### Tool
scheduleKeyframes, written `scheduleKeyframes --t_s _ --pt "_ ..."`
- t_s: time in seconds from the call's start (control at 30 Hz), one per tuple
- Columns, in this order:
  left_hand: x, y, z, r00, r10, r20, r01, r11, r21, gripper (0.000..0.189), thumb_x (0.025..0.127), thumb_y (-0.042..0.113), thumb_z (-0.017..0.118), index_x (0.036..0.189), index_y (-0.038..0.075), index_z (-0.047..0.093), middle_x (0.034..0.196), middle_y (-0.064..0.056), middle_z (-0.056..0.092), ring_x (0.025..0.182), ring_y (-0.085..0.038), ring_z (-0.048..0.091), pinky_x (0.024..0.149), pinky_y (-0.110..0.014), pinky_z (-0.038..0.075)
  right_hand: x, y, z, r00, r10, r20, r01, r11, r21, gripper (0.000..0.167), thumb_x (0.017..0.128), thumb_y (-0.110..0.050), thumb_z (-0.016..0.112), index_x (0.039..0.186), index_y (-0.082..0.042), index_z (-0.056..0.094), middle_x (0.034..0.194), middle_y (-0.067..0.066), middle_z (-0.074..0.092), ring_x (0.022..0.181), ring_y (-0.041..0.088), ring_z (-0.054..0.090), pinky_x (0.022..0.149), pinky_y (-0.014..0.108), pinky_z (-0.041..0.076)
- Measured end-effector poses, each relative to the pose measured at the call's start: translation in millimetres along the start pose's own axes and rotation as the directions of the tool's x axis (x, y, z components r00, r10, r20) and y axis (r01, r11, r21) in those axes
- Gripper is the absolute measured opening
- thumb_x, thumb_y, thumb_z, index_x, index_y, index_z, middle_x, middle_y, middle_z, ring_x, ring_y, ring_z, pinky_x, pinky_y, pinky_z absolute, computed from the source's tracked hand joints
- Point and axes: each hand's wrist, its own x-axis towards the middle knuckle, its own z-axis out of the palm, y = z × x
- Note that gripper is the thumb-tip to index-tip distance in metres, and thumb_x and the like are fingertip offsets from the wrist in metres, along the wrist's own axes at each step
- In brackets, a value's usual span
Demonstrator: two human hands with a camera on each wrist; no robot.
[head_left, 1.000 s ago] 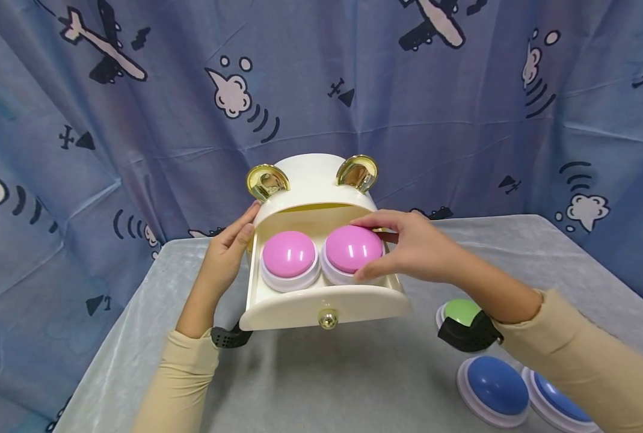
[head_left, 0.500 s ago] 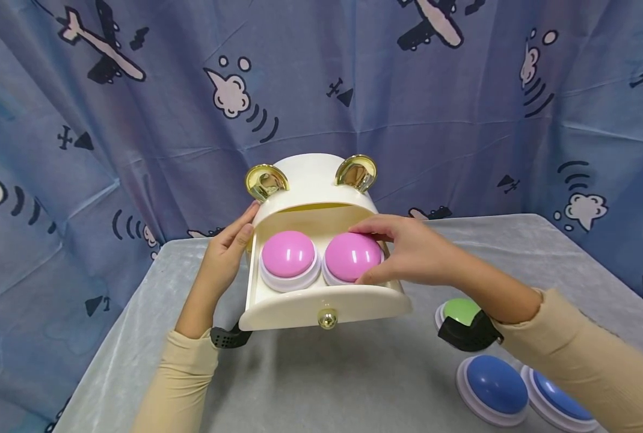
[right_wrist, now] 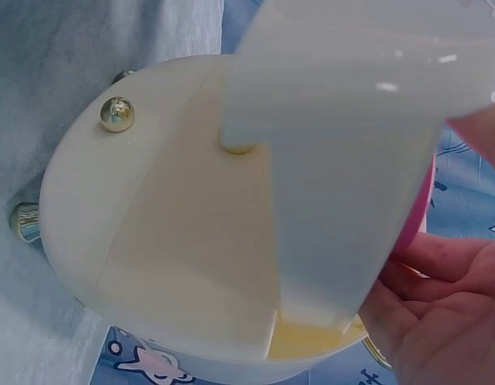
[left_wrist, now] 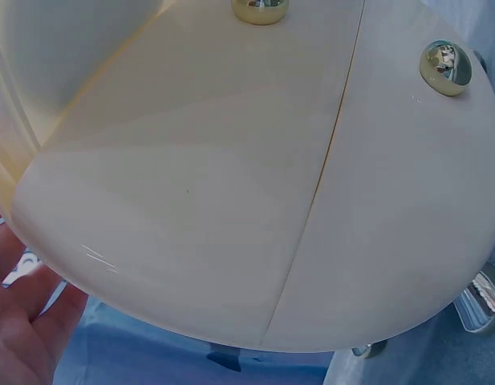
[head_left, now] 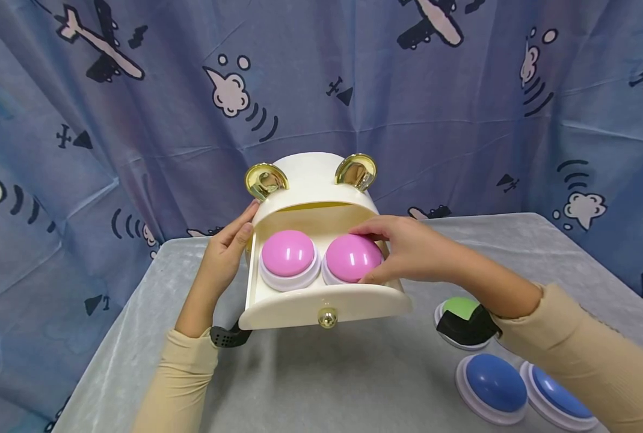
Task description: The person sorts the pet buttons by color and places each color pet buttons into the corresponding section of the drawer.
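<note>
A white cabinet [head_left: 311, 175] with two gold ears has its upper drawer [head_left: 289, 314] pulled out toward me. Inside the drawer, a pink dome push button [head_left: 287, 254] on a white base sits on the left. Beside it is a second pink dome push button [head_left: 349, 258]. My right hand [head_left: 418, 249] grips that one from its right side, thumb at the front and fingers behind. My left hand [head_left: 225, 252] rests along the cabinet's left side, its fingers extended in the left wrist view. The lower drawer front with a gold knob [left_wrist: 446, 67] is shut.
On the grey cloth [head_left: 321, 385] at the right, a green dome button [head_left: 460, 307] lies partly behind a black wrist strap [head_left: 467, 329]. Nearer me are a blue dome button [head_left: 496, 382] and another blue one [head_left: 556, 391], partly behind the right sleeve. A patterned curtain [head_left: 310, 78] hangs behind.
The right pink button, held in my right hand, has come down lower and more level in the drawer beside the left one. My left hand and the cabinet have stayed in place.
</note>
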Motion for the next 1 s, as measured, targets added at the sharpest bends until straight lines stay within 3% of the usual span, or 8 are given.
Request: scheduleKeyframes --t_s 0.2,0.37,0.53,0.63,0.77,0.87,0.93,1.0 --pt "-0.9 -0.9 0.5 1.0 -0.003 -0.009 0.003 1.0 0.001 0.042 0.107 0.02 0.045 0.147 0.008 0.048 0.158 -0.004 0.041 0.149 -0.015 0.033 0.121 -0.021 0.029 0.9 1.3 0.2 1.0 -0.015 0.009 0.015 1.0 -0.015 0.061 0.074 -0.023 0.086 0.129 -0.006 0.065 0.122 0.006 0.069 0.109 0.022 0.062 0.095 0.044 0.055" --pt "-1.1 -0.7 1.5 1.0 -0.006 -0.007 0.006 1.0 -0.014 0.042 0.107 0.019 0.045 0.147 0.007 0.048 0.158 -0.006 0.04 0.15 -0.017 0.032 0.123 -0.026 0.028 0.5 3.7 1.4 1.0 -0.02 -0.002 0.02 1.0 -0.006 0.065 0.074 -0.024 0.087 0.131 -0.004 0.063 0.125 0.009 0.068 0.113 0.024 0.062 0.098 0.047 0.054" --pt "-0.9 -1.2 1.1 1.0 -0.004 0.001 0.004 1.0 -0.005 0.043 0.107 0.02 0.045 0.148 0.007 0.048 0.158 -0.005 0.04 0.15 -0.017 0.032 0.123 -0.028 0.028 -3.7 4.3 1.4 0.996 -0.015 -0.082 0.025 0.991 0.129 0.069 0.073 -0.021 0.089 0.133 -0.003 0.061 0.132 0.013 0.065 0.121 0.03 0.062 0.105 0.048 0.051" --pt "-0.3 -1.7 1.1 1.0 -0.003 0.004 0.003 1.0 0.003 0.043 0.107 0.021 0.045 0.148 0.008 0.048 0.158 -0.003 0.04 0.149 -0.015 0.033 0.123 -0.028 0.027 -9.9 1.8 -0.7 0.979 -0.01 -0.205 0.057 0.973 0.223 0.066 0.072 -0.019 0.09 0.132 -0.007 0.063 0.132 0.011 0.066 0.124 0.026 0.062 0.106 0.037 0.051" --pt "-0.1 -1.5 1.0 1.0 0.001 0.002 -0.001 1.0 0.011 0.043 0.107 0.022 0.045 0.148 0.008 0.047 0.158 -0.003 0.04 0.149 -0.015 0.033 0.123 -0.028 0.027 -22.0 -6.2 -3.8 0.923 -0.03 -0.385 0.144 0.952 0.27 0.054 0.072 -0.011 0.089 0.122 -0.008 0.071 0.121 0.008 0.072 0.113 0.016 0.069 0.095 0.018 0.054" --pt "-0.2 -0.8 0.9 1.0 0.002 -0.004 -0.002 1.0 0.014 0.043 0.107 0.021 0.045 0.148 0.007 0.047 0.158 -0.005 0.04 0.15 -0.016 0.033 0.123 -0.027 0.027 -33.1 -13.9 -4.5 0.893 -0.043 -0.449 0.192 0.937 0.293 0.045 0.073 -0.006 0.088 0.116 -0.009 0.075 0.111 0.002 0.076 0.102 0.01 0.072 0.085 0.017 0.057" --pt "0.0 -0.2 0.7 1.0 0.004 -0.006 -0.003 1.0 0.017 0.043 0.107 0.021 0.045 0.148 0.007 0.047 0.158 -0.006 0.04 0.15 -0.017 0.033 0.124 -0.027 0.027 -40.4 -18.5 -3.8 0.895 -0.028 -0.445 0.198 0.92 0.34 0.043 0.074 -0.005 0.087 0.115 -0.009 0.075 0.109 -0.002 0.077 0.101 0.01 0.073 0.084 0.02 0.059" --pt "0.0 0.5 0.6 1.0 0.005 -0.009 -0.005 1.0 0.017 0.043 0.107 0.021 0.045 0.148 0.007 0.048 0.158 -0.006 0.04 0.15 -0.017 0.033 0.124 -0.029 0.027 -47.5 -21.8 -2.4 0.912 0.011 -0.411 0.173 0.896 0.409 0.043 0.076 -0.006 0.086 0.117 -0.01 0.074 0.11 -0.005 0.076 0.102 0.011 0.073 0.083 0.022 0.06"
